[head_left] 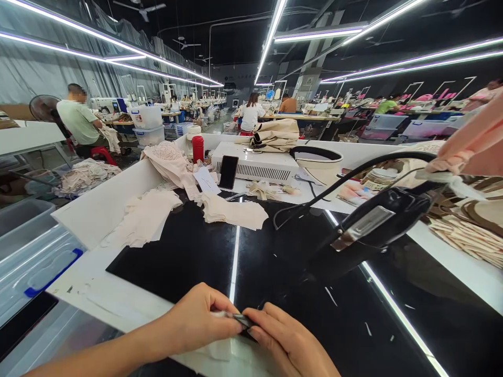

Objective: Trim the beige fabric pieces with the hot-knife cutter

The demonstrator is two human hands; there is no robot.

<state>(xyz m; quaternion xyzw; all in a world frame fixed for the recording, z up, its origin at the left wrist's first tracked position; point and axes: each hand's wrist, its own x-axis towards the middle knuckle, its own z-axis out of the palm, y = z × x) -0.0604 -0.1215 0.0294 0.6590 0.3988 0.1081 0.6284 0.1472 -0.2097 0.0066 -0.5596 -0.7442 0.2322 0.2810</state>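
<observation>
Over the near edge of a glossy black board (pixel 188 262), my left hand (pixel 196 319) pinches a small, thin, dark object with a metallic shine (pixel 241 318). Its kind I cannot make out. The fingers of my right hand (pixel 286 340) close on the other end of it, so both hands meet there. Ahead of them on the board lies a stack of cream fabric pieces (pixel 231 210). More pale cut pieces (pixel 147 217) spread out to the left. White scraps (pixel 330 296) are scattered on the right.
A black device with a metal plate (pixel 363 228) and a thick cable rises over the board's right side. Behind stand a phone (pixel 228 172), a white vented box (pixel 255 162) and a red bottle (pixel 197 148). Plastic bins (pixel 23 220) sit left; people work at sewing tables farther off.
</observation>
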